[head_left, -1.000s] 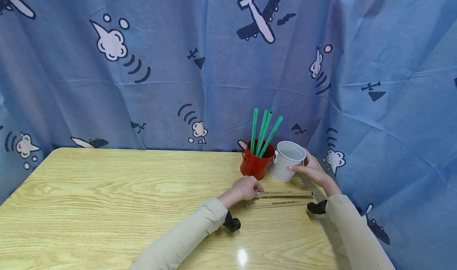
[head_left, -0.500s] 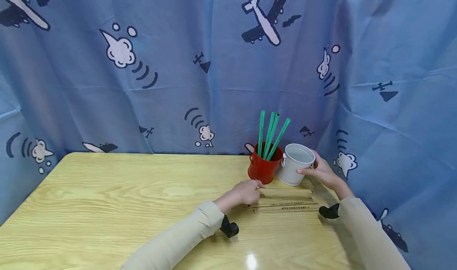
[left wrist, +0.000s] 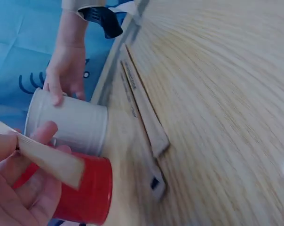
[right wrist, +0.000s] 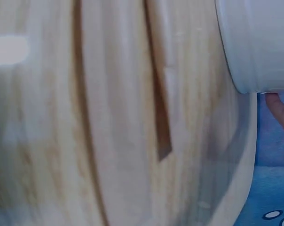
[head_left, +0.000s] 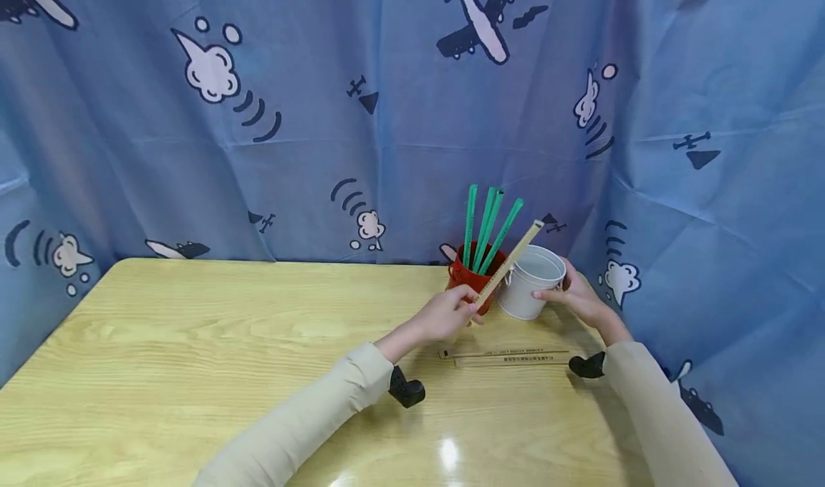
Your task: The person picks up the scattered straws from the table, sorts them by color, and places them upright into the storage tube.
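My left hand [head_left: 447,311] pinches a tan paper-wrapped stick [head_left: 515,258] printed with small lettering. The stick slants up to the right, in front of the red bucket [head_left: 459,278] and the near side of the white bucket [head_left: 523,297]. Thumb and fingers hold its lower part, as the left wrist view shows. Several green wrapped sticks [head_left: 488,229] stand in the red bucket. From the right, my right hand [head_left: 576,302] grips the white bucket, thumb on its near side; some fingers are hidden behind it. No stick shows inside the white bucket.
Two more tan wrapped sticks [left wrist: 146,113] lie side by side on the wooden table [head_left: 225,344], in front of the buckets. A blue airplane-print curtain [head_left: 309,114] hangs close behind the buckets and along the right side.
My left hand has picked up one tan wrapped stick from the table and raised it, tilted, towards the buckets. The right hand stays on the white bucket.
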Motion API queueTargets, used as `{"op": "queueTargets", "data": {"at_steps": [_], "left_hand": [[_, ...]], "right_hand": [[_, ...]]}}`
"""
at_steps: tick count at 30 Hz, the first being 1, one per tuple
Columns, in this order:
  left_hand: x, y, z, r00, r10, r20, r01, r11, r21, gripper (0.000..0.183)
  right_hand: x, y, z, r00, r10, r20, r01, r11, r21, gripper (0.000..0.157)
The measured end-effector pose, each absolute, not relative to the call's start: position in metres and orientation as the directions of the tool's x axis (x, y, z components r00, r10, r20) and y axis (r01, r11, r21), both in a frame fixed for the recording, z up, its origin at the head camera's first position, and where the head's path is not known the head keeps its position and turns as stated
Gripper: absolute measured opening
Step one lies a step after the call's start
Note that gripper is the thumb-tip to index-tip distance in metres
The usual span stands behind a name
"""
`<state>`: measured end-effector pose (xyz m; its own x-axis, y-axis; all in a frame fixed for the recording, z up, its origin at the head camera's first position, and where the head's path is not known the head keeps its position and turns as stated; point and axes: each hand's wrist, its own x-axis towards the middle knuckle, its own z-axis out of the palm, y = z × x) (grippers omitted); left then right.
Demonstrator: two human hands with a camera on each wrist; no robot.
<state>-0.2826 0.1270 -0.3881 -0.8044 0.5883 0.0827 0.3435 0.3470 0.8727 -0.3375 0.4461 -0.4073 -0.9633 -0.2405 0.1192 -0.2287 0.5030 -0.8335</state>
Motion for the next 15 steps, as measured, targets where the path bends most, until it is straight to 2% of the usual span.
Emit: {"op": "queueTargets", "data": {"at_steps": [4, 7, 11, 15], "left_hand": [[-0.288, 0.136, -0.376, -0.797, 0.593, 0.118, 0.350, 0.294, 0.889, 0.023], [-0.292, 0.144, -0.366, -0.797, 0.584, 0.154, 0.342, 0.226, 0.912, 0.032], [-0.297, 0.155, -0.351, -0.835, 0.510, 0.206, 0.338, 0.180, 0.924, 0.047], [-0.300, 0.165, -0.340, -0.888, 0.388, 0.247, 0.353, 0.231, 0.907, 0.041]], "right_hand": [[-0.340, 0.448, -0.407, -0.966, -0.230, 0.114, -0.218, 0.496, -0.840, 0.080], [-0.340, 0.448, -0.407, -0.967, -0.226, 0.117, -0.222, 0.522, -0.823, 0.080], [-0.340, 0.447, -0.406, -0.972, -0.207, 0.114, -0.211, 0.541, -0.814, 0.080], [-0.339, 0.447, -0.410, -0.977, -0.198, 0.082, -0.178, 0.538, -0.824, 0.080]]}}
